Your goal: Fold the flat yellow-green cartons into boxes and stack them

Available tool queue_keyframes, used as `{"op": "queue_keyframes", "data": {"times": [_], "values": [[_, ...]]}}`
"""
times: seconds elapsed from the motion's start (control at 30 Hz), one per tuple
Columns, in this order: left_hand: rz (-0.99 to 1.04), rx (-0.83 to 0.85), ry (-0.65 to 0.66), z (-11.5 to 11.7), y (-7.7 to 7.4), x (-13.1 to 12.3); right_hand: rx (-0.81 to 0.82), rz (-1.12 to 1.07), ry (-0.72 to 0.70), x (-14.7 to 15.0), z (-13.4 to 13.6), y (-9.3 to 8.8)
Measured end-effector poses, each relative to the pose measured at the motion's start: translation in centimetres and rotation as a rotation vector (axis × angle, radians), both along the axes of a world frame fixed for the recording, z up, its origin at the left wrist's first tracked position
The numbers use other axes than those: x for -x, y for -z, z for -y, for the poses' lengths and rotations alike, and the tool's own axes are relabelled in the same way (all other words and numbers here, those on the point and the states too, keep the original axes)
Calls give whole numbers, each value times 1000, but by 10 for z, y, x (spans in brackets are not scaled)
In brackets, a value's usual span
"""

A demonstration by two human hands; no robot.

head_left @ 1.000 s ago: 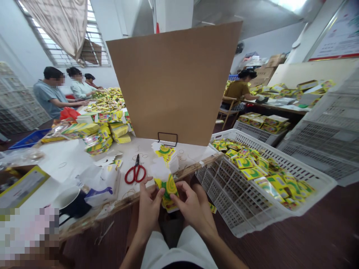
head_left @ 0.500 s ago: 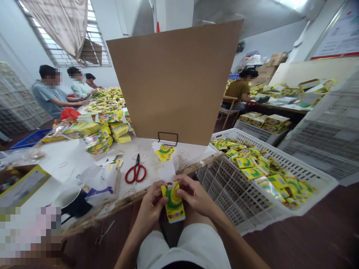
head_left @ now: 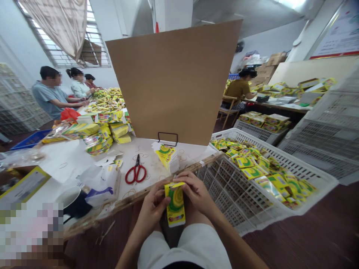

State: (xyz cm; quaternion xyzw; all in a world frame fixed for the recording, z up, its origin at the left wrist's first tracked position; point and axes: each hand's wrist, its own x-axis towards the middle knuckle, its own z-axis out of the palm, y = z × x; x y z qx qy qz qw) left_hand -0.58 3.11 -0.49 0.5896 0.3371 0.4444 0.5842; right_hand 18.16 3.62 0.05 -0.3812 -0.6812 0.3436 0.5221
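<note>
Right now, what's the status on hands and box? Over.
Left hand holding yellow box by its side. Right hand at box's top. Scissors on table, clear of both hands.

Looking along pale walls point(head_left: 11, 35) to a barred window point(head_left: 94, 33), part-curtained, now across to a white pillar point(head_left: 178, 13), up to bright ceiling light point(head_left: 292, 3), down to dark floor point(head_left: 322, 228)

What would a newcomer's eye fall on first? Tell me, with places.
The large brown cardboard sheet rises mid-picture behind the red-handled scissors. Below, above the lap, the left hand holds a yellow-green box, with the right hand at its top end. At right, a white crate is heaped with yellow packets.
</note>
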Motion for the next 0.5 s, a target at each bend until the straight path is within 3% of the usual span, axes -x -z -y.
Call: {"op": "queue_keyframes", "data": {"times": [0.2, 0.37, 0.5], "values": [[2, 65, -13, 2, 4, -5, 239, 122, -35, 0, 3, -1], [1, 63, 5, -1, 1, -6, 198, 274, 167, 9, 4, 0], [30, 88, -1, -1, -4, -4, 186, 296, 180, 11, 7, -1]]}}
